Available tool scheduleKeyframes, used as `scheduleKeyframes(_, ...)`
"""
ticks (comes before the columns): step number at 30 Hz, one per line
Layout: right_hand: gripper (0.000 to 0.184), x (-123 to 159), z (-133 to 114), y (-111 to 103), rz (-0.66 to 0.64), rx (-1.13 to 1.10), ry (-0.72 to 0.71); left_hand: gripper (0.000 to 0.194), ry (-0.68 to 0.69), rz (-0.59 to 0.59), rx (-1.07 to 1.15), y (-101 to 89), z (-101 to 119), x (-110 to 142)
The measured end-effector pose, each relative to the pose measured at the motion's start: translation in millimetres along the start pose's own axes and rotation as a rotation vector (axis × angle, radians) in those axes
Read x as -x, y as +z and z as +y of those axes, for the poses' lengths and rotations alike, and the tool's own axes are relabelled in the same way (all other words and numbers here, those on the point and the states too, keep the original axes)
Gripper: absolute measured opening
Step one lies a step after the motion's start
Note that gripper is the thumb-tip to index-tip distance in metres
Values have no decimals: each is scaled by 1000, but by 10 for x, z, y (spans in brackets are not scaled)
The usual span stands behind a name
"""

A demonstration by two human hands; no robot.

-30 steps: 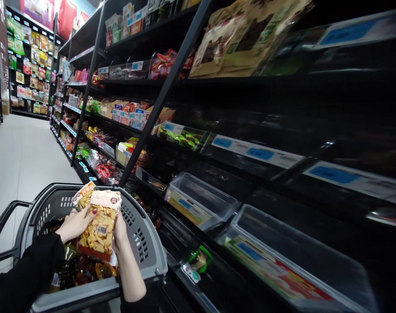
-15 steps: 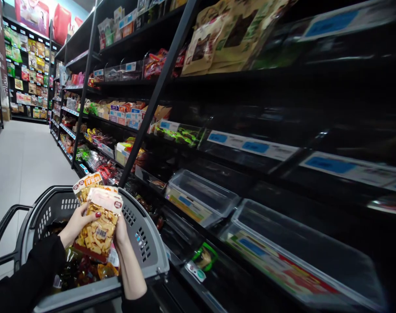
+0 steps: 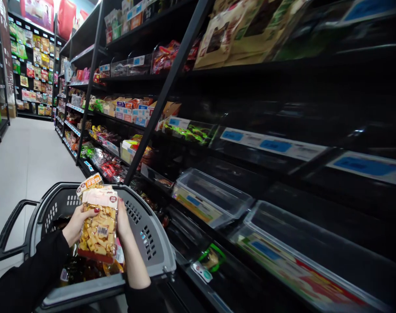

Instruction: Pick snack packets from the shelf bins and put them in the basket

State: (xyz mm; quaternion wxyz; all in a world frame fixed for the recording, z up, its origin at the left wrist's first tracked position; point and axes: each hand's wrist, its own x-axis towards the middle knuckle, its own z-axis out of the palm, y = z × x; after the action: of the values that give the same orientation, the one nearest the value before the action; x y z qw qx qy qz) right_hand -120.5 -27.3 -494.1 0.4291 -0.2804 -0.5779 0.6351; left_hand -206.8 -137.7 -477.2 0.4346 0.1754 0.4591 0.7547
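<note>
Both hands are brought close on a small stack of packets, with the goods between them rather than palm against palm. On one side my left hand (image 3: 74,224) is closed on the stack's left edge, its thumb with a red nail lying across the face of the front packet, a clear plastic one filled with yellow-brown pieces (image 3: 98,245). Opposite, my right hand (image 3: 123,224) stands upright along the right edge, touching it; part of it is hidden behind the stack, so from here I cannot tell how far its fingers close. That front packet is tilted towards the camera, its pale header at the top and a barcode on its face. Behind it, higher and to the left, shows a packet with an orange-printed label (image 3: 92,180). I have the whole stack over the open grey plastic basket with slotted walls (image 3: 149,232), where dark, glossy packaged goods (image 3: 82,269) lie below my wrists. A black handle (image 3: 9,232) sticks out at the left, above the pale tiled floor (image 3: 38,161). Along the right run black shelves (image 3: 172,87), bearing clear plastic bins (image 3: 214,191), brown paper pouches (image 3: 220,41) and a green-edged packet (image 3: 213,257) low beside the basket.
</note>
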Motion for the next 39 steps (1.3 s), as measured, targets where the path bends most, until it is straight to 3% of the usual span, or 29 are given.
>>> scheduleKeyframes(3, 34, 167, -137, -58, 77, 148, -53, 35, 30, 51, 4, -2, -13, -3)
scheduleKeyframes(7, 28, 376, -283, -66, -70, 527, -90, 37, 61, 101, 8, -30, -15, -16)
scheduleKeyframes(9, 26, 395, -304, -44, -104, 561, -77, 37, 61, 113, 16, -47, -20, -25)
scheduleKeyframes(22, 23, 331, -228, -100, 52, 305, -62, 21, 14, 190, 84, -63, -35, -83)
scheduleKeyframes(26, 26, 242, -221, -297, 140, -60, 19, 19, 1, 212, 91, -106, -48, -97)
scheduleKeyframes(30, 12, 289, -278, -511, 20, -530, 92, 23, -15, 207, 77, -129, -38, -89)
scheduleKeyframes(33, 9, 363, -283, -546, 2, -693, 1, 24, -37, 208, 67, -140, -45, -76)
scheduleKeyframes(36, 12, 367, -258, -525, 5, -704, -83, 24, -61, 198, 65, -148, -58, -72)
scheduleKeyframes(39, 16, 327, -293, -557, 36, -497, -95, 25, -64, 187, 44, -140, -56, -74)
